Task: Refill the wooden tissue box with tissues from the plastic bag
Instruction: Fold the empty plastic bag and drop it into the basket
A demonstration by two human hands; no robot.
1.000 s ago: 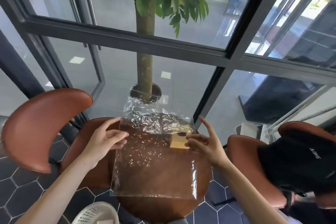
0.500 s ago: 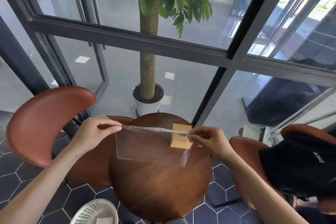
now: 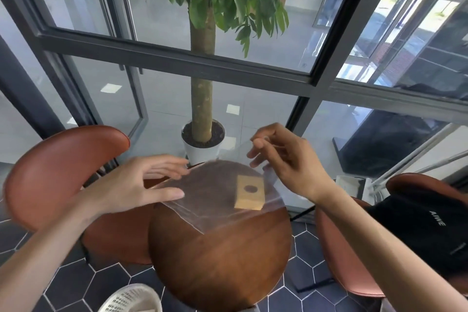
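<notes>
A small wooden tissue box with a round hole in its top stands on the far right part of the round wooden table. A clear, flat plastic bag is draped over the box and the far half of the table; I see no tissues in it. My right hand is raised above the box and pinches the bag's far right corner. My left hand hovers at the bag's left edge, fingers spread and thumb near the plastic.
Brown chairs stand to the left and right of the table; a black garment lies on the right one. A white perforated basket sits on the floor near me. A potted tree stands behind the window glass.
The bag was stretched taut between both hands above the table. My left hand has let go and spread its fingers, my right hand has lifted its corner, and the bag now drapes over the box.
</notes>
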